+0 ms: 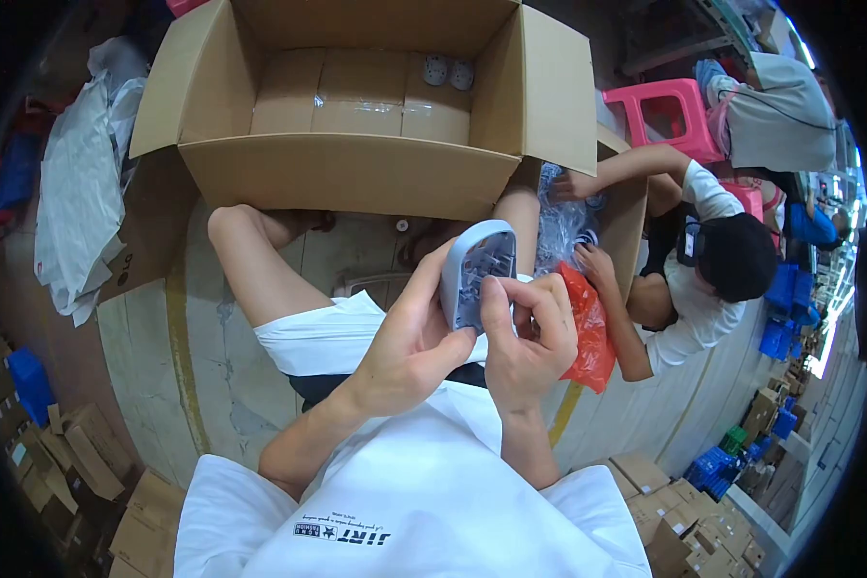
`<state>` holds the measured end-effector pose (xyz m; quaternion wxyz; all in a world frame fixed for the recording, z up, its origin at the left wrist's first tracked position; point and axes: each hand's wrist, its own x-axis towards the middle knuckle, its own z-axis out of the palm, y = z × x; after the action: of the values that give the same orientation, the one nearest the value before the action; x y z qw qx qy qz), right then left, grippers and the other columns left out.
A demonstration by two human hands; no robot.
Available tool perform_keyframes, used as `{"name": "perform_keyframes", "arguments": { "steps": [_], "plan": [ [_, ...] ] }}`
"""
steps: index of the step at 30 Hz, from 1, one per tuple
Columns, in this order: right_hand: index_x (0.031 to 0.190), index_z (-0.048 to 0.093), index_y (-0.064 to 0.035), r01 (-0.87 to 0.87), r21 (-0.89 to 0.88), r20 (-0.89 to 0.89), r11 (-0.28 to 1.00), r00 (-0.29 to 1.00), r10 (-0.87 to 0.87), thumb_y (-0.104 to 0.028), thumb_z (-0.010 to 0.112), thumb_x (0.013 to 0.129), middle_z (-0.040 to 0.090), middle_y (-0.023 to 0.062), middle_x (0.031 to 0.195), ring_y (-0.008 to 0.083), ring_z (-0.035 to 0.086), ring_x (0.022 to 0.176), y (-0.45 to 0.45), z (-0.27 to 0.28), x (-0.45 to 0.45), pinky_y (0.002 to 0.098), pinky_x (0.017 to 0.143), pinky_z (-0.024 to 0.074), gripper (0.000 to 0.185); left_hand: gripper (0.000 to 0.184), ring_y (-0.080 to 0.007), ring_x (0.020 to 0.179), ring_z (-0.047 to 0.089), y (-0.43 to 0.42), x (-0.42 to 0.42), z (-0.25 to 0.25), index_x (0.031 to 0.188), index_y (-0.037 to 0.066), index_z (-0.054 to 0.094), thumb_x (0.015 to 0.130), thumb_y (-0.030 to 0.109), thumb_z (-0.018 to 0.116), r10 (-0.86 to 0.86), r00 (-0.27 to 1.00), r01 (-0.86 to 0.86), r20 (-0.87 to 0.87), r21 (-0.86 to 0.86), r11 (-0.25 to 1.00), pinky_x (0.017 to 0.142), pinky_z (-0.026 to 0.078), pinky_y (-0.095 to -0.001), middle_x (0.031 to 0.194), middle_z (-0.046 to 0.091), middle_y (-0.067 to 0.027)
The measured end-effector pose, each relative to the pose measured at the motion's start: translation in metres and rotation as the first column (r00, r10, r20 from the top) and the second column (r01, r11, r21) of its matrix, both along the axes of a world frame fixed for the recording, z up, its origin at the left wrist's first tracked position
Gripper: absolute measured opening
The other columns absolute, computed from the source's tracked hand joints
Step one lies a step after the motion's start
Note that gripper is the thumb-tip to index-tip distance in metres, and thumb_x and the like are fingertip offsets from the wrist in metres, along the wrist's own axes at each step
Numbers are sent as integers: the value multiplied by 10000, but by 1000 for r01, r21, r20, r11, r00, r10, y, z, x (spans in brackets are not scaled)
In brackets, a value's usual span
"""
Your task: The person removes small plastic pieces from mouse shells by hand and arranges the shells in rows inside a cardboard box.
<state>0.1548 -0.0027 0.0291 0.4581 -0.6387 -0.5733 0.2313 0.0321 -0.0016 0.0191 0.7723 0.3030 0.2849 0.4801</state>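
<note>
Between my two hands is a light blue-grey plastic shell (498, 239) with a rounded end and a hollow, ribbed inside facing me. My left hand (409, 347) is wrapped round its left side and lower edge. The thumb and fingers of my right hand (532, 332) are pinched together at the shell's open side; whether a small part is between them I cannot make out. Beyond my hands, an open cardboard box (356, 173) stands in front of my knees. Two small pale parts with holes (448, 71) lie at its far right corner.
On the right, a co-worker (713, 260) in a black cap reaches into another carton (626, 217) holding clear plastic bags (561, 226). A red plastic bag (590, 332) hangs near my right hand. There is a pink stool (665, 116) behind, and flattened cartons (149, 520) lie lower left.
</note>
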Motion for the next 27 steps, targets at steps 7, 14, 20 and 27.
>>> {"name": "perform_keyframes", "arguments": {
  "steps": [7, 14, 20, 27],
  "plan": [
    [782, 657, -34, 9, 24, 5, 1000, 1000, -9, -36, 719, 785, 470, -3, 710, 76, 356, 602, 0, -1, 1, 200, 519, 282, 62, 713, -241, 1191, 471, 1, 5, 4, 1422, 18, 291, 749, -142, 464, 63, 997, -63, -42, -7, 998, 996, 385, -312, 1323, 466, -151],
    [779, 655, -30, -32, -62, -40, 998, 999, 29, -37, 712, 798, 473, -3, 711, 71, 359, 604, 0, -4, 1, 199, 519, 282, 60, 649, -253, 1180, 452, 0, 2, -7, 1417, 29, 307, 804, -101, 475, 23, 986, -16, -166, 44, 999, 994, 397, -323, 1358, 384, -155],
    [776, 656, -24, -96, -216, -149, 972, 987, 65, -34, 701, 811, 478, -4, 720, 67, 364, 616, 2, -5, 5, 200, 520, 286, 58, 480, -201, 989, 554, 4, 4, -9, 1307, 2, 463, 837, -61, 537, 161, 877, -95, -454, 164, 982, 800, 488, -268, 1224, 522, -150],
    [894, 664, -2, -99, -65, -145, 993, 985, 89, -28, 682, 820, 495, -1, 695, 68, 391, 598, 3, -22, 9, 176, 538, 320, 80, 291, -143, 685, 565, 8, 5, -23, 1142, -32, 584, 851, -23, 596, 356, 719, -234, -597, 275, 933, 570, 476, -231, 915, 649, -110]
  ]
}}
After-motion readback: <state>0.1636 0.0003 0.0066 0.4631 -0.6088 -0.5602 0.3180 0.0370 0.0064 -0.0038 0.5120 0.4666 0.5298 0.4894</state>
